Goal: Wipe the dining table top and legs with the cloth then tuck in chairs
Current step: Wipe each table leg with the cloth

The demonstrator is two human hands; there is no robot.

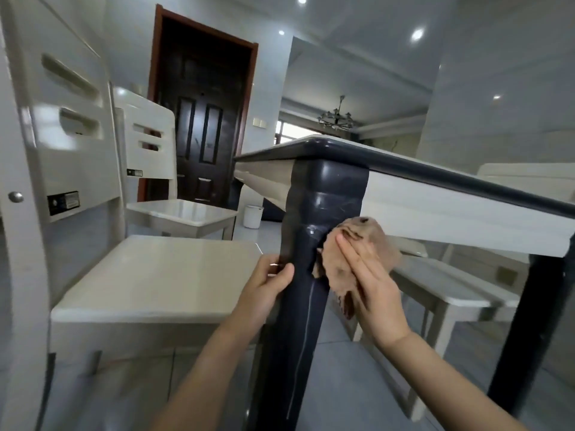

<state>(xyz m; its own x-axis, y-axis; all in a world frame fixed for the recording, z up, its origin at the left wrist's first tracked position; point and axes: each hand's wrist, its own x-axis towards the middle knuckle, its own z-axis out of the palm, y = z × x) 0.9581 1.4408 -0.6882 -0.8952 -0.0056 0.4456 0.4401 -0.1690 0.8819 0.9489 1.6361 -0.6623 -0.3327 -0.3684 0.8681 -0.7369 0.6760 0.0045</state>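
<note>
I see the dining table from low down, with its dark rim [435,178] and white apron. Its near dark leg [314,213] stands in the middle of the view. My left hand [267,283] grips the left side of that leg, thumb across its front. My right hand [370,284] lies with straight fingers on a brown cloth [351,244] and presses it against the right side of the leg. A second dark leg [525,337] stands at the right.
Two white chairs stand pulled out at the left, the near chair [149,275] close to the leg and the far chair [180,213] behind it. A white bench [441,284] sits under the table at the right. A small white bin [252,216] stands on the floor near a dark door [202,119].
</note>
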